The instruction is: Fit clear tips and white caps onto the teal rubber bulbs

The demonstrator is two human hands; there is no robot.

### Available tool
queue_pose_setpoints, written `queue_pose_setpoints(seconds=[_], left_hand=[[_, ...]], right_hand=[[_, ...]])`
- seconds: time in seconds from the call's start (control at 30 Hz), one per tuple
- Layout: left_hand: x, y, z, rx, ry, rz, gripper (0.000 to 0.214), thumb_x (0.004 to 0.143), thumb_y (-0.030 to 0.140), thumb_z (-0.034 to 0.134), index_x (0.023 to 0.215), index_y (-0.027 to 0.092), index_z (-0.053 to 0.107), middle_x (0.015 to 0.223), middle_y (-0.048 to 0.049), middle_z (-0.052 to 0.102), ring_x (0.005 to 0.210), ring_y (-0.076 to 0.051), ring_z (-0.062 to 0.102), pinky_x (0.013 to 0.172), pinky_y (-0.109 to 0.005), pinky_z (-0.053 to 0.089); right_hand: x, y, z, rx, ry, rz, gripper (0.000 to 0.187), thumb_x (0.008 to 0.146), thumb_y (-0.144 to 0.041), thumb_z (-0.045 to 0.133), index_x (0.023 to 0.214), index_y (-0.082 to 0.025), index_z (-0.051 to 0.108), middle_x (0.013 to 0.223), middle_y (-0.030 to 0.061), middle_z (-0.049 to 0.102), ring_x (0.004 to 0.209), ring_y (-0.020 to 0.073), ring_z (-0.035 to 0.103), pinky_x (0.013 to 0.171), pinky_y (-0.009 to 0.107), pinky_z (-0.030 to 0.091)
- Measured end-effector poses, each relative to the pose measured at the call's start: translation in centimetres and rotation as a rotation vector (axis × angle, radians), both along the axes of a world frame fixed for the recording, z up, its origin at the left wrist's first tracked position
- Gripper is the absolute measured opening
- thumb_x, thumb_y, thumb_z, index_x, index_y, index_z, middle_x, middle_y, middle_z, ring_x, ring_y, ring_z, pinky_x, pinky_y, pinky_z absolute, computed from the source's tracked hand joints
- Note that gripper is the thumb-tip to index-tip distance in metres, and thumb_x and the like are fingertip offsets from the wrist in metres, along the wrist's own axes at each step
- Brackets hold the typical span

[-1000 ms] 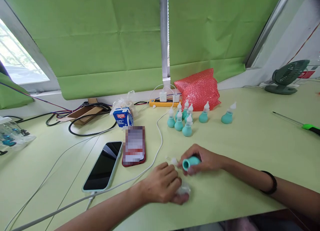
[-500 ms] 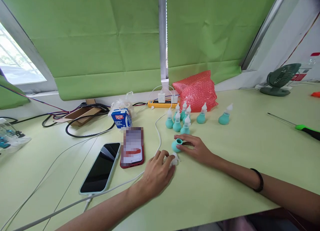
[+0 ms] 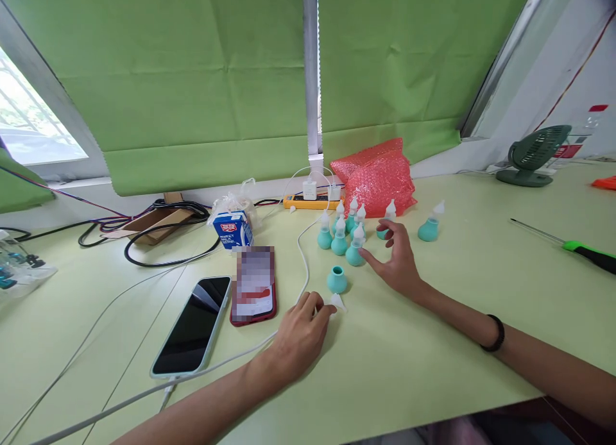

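Observation:
My left hand rests low over the table with curled fingers, pinching a small translucent white nozzle at its fingertips; the hand hides part of it. Just beyond the nozzle stands a teal rubber bulb, upright with its round neck uncovered and no hand on it. My right hand is raised to the right of this bulb, thumb and fingers apart, holding nothing. Its fingers overlap a nozzle-topped teal bulb behind them, and its thumb is close to another capped bulb. Several more capped bulbs are grouped there.
A capped bulb stands apart at right. Behind are a red bubble-wrap bag and a yellow power strip. Two phones, a milk carton and a white cable lie leftward; a screwdriver and fan are right.
My right hand has let go of the uncapped teal bulb and moved up and right with its fingers spread. The bulb now stands upright alone. My left hand has barely shifted.

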State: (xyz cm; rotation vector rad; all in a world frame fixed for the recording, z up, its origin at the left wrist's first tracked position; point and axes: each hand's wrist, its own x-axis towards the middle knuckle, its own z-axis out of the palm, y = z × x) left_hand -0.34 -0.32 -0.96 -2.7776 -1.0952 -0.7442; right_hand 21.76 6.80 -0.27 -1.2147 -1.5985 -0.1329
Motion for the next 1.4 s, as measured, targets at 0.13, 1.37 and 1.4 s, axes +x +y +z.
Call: queue_pose_setpoints(seconds=[0.13,1.37,1.4], left_hand=[[0.0,0.0,0.2,-0.063,0.029,-0.015,0.023,0.077,0.006,0.035,0.091,0.015,0.05,0.08,-0.0067,0.052,0.075,-0.017,0.048,0.065,-0.031,0.047],[-0.7,-0.5,1.4,-0.555,-0.55,-0.074,0.04,0.086,0.03,0.013,0.053,0.018,0.032,0.044,0.0039,0.029,0.041,-0.007,0.028,0.04,-0.021,0.026],[-0.8,-0.3,1.3,-0.377,-0.463,-0.096,0.037,0.085,0.028,0.018,0.057,0.017,0.038,0.048,0.0023,0.036,0.044,-0.008,0.033,0.043,-0.021,0.029]], right_hand=[[0.5,1.8,-1.6,-0.206,-0.083,0.036,0.038,0.071,-0.047,0.053,0.098,-0.021,0.049,0.092,0.0069,0.05,0.088,0.023,0.048,0.072,0.038,0.043],[-3.2,-6.2,0.8,-0.018,-0.488,0.857,0.016,0.072,-0.019,0.04,0.087,-0.021,0.037,0.061,-0.0021,0.047,0.053,0.012,0.044,0.05,0.023,0.035],[-3.1,-6.3,0.9,-0.019,-0.476,0.833,0.016,0.072,-0.019,0.04,0.088,-0.021,0.038,0.061,-0.0018,0.048,0.053,0.012,0.045,0.051,0.023,0.035]])
